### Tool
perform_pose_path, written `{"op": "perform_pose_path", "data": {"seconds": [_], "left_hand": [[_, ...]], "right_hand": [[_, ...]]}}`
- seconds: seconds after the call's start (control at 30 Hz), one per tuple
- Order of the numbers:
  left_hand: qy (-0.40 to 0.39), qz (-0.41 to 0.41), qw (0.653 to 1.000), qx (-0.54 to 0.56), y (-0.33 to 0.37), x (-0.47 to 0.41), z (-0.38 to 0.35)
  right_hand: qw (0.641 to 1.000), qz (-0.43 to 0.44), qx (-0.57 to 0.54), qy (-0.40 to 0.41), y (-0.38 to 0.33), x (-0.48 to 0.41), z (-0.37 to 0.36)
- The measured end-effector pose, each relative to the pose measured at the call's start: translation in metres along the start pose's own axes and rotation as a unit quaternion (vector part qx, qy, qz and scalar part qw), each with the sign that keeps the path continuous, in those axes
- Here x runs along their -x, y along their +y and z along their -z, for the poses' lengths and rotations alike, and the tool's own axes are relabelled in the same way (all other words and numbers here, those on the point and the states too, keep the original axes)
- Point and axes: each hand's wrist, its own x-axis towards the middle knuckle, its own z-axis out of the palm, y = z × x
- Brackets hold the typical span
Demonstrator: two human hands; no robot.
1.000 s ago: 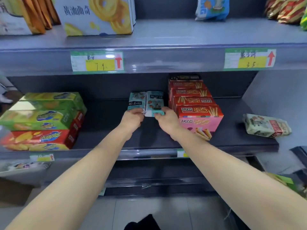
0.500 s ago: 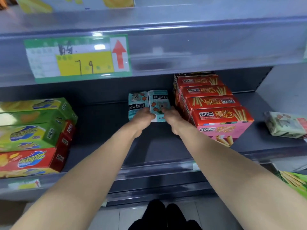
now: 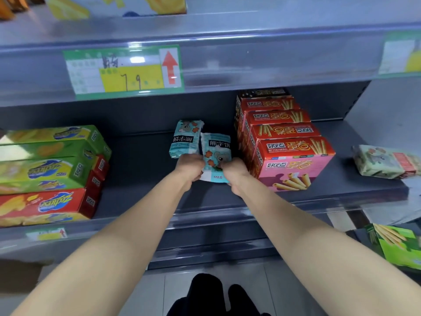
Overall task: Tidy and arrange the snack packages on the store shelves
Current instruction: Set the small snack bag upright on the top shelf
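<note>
Two teal bear-print snack packets sit in the middle of the dark middle shelf (image 3: pixel 141 179). The rear teal packet (image 3: pixel 185 139) stands against the back, its text upside down. The front teal packet (image 3: pixel 216 156) is tilted toward me, text upright, and sits closer to the shelf's front. My left hand (image 3: pixel 190 168) grips the front packet's left edge and touches the bottom of the rear packet. My right hand (image 3: pixel 235 173) pinches its lower right corner. Both hands hide the packet's lower sides.
A row of red stick-biscuit boxes (image 3: pixel 289 151) stands just right of my right hand. Green and red boxes (image 3: pixel 50 165) are stacked at the left. A pale green packet (image 3: pixel 385 161) lies at far right. A green box (image 3: pixel 401 245) shows on the lower shelf. Above hangs a price tag (image 3: pixel 124 69).
The right-hand teal packet has come away from the rear one, moved toward the shelf front and turned so its text reads upright. My view has moved closer to the shelf.
</note>
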Motion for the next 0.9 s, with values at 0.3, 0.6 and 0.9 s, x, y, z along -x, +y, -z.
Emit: {"op": "perform_pose_path", "data": {"seconds": [0.3, 0.6, 0.9], "left_hand": [[0.088, -0.060, 0.990, 0.091, -0.003, 0.102, 0.001], [0.158, -0.140, 0.970, 0.118, -0.006, 0.218, -0.020], [0.181, -0.228, 0.953, 0.083, 0.018, 0.309, -0.065]], "right_hand": [[0.996, 0.089, -0.009, 0.001, 0.003, 0.087, 0.032], [0.985, 0.154, -0.065, -0.036, 0.006, 0.200, 0.097], [0.962, 0.255, -0.099, -0.004, 0.007, 0.258, 0.164]]}}
